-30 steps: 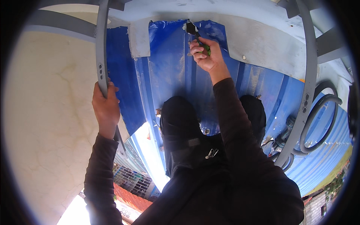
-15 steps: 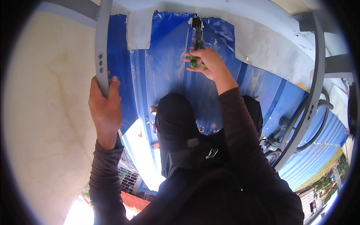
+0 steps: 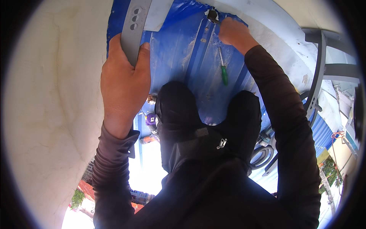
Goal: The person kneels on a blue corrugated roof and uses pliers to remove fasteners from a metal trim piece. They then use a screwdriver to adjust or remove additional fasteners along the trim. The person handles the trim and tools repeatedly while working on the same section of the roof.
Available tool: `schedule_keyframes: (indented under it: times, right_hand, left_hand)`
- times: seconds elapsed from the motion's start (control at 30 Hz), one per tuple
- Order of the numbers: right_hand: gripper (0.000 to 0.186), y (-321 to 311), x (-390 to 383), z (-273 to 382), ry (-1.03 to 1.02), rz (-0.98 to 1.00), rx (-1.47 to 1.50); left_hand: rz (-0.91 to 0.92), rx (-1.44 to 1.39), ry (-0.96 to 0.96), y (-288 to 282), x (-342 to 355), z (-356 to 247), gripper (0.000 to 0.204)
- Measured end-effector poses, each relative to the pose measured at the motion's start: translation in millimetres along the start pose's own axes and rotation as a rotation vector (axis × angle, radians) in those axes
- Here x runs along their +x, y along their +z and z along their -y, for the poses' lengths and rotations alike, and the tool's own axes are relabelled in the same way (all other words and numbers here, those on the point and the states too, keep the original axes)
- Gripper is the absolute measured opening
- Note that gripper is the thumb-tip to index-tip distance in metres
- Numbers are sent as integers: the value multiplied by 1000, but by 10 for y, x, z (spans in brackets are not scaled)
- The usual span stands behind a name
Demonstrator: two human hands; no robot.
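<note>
My left hand (image 3: 125, 84) grips a grey metal bar (image 3: 132, 45) with round holes, its fingers wrapped round it at the upper left. At the top centre my right hand (image 3: 235, 32) is closed on a dark tool (image 3: 215, 21), mostly covered by the fingers, at a ragged hole (image 3: 211, 14) in the blue corrugated metal sheet (image 3: 171, 57). A green-handled screwdriver (image 3: 224, 74) lies on the sheet below that hand. My dark-clothed knees rest lower on the sheet.
A cream wall (image 3: 45, 95) fills the left side. A purple-and-black power tool (image 3: 151, 120) and an orange one (image 3: 146, 139) lie left of my knees. A coiled black hose (image 3: 262, 155) and grey metal framework (image 3: 320, 68) stand at the right. Bright open space shows below.
My right hand has turned and moved up to the hole, uncovering the screwdriver. The view has shifted, so my left hand and its bar appear higher, further right and larger.
</note>
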State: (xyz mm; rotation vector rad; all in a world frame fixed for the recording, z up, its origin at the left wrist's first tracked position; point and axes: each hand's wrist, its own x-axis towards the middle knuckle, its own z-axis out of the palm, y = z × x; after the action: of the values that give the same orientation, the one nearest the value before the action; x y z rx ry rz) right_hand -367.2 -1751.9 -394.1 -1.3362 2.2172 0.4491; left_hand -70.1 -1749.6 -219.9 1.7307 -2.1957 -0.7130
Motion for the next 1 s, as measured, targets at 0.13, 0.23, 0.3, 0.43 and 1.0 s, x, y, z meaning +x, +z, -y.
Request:
schedule_keyframes:
  times: [0.13,0.23,0.3,0.43,1.0]
  right_hand:
    - [53,-23,142,99,-76,43,-197]
    - [44,-77,295,197,-127,111,-351]
    - [39,-95,441,261,-190,122,-456]
    - [32,-70,843,312,-413,172,-849]
    - [23,-173,584,620,-574,368,-1252]
  left_hand:
    - [-33,-33,88,12,-5,65,48]
    - [-37,-3,100,29,-5,119,48]
    - [-51,-20,156,22,2,142,47]
    - [-8,-67,93,-4,-35,128,53]
    - [33,-106,61,-72,-75,59,47]
